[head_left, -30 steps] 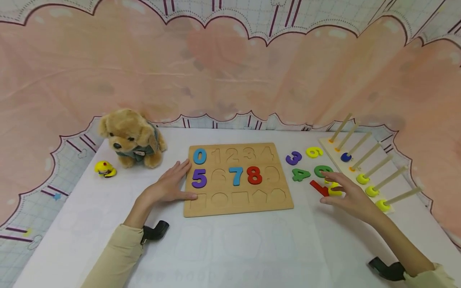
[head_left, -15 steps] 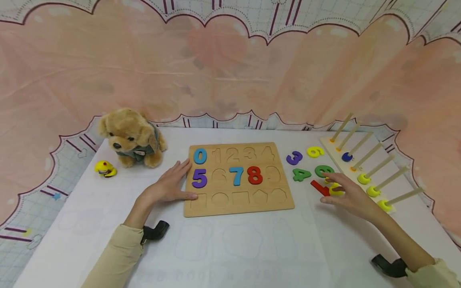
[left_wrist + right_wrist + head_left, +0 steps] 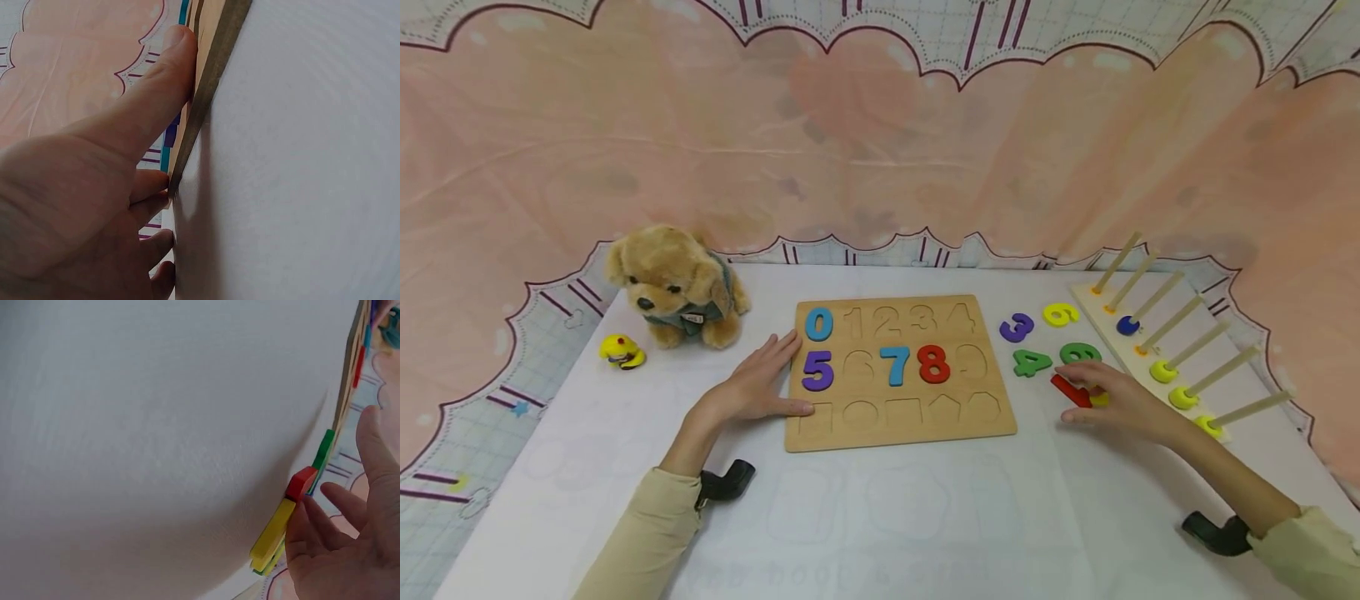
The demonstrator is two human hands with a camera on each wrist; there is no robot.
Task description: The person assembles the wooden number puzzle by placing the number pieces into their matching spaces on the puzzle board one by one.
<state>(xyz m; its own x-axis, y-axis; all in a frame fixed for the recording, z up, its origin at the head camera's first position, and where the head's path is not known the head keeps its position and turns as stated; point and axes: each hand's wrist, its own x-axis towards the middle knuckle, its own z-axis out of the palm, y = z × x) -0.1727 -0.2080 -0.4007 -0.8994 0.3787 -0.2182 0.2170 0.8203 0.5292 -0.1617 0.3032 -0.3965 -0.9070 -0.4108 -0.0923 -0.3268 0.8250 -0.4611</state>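
My left hand (image 3: 752,387) rests at the left edge of the wooden number board (image 3: 865,395), thumb on its face and fingers along its side. Blue 0 (image 3: 818,324), purple 5 (image 3: 817,371), blue 7 (image 3: 895,366) and red 8 (image 3: 933,364) sit on the board. Over the loose numbers to the right, my right hand (image 3: 1123,404) hangs with fingers bent loosely and thumb apart. The red 1 (image 3: 1070,392) lies at its fingertips; a yellow number (image 3: 1100,401) is mostly hidden under it. In the right wrist view, fingers come right beside the red piece (image 3: 301,483) and yellow piece (image 3: 273,534).
Green 4 (image 3: 1032,362), purple 3 (image 3: 1016,327), a yellow number (image 3: 1061,314) and a green number (image 3: 1078,353) lie nearby. A peg stand (image 3: 1116,333) rises behind the right hand. A plush dog (image 3: 673,283) and yellow duck (image 3: 622,352) stand at left.
My right hand has moved slightly left and lower over the red 1 and the yellow number, covering more of the yellow one. The left hand stays at the board.
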